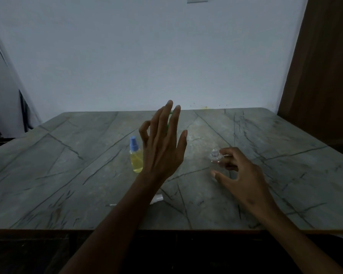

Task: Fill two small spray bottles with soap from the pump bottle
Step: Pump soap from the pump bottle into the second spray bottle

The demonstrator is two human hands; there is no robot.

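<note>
Head view: left hand point(160, 147) raised with fingers spread, hiding what may be the green pump bottle point(167, 126). Right hand point(240, 175) loosely steadies the uncapped clear spray bottle point(215, 156) mid-tabletop; a knock could topple it. Filled blue-capped spray bottle point(136, 158) stands left.

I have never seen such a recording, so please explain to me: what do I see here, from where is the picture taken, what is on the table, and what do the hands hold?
There is no machine here. One camera on a person's head looks forward and down at their two bare hands. The left hand is raised with straight fingers and holds nothing; something green behind it is mostly hidden. The right hand curls its fingers around a clear bottle with no cap. On the table stands a bottle of yellow liquid with a blue spray cap. A small white part lies near the left forearm.
</note>
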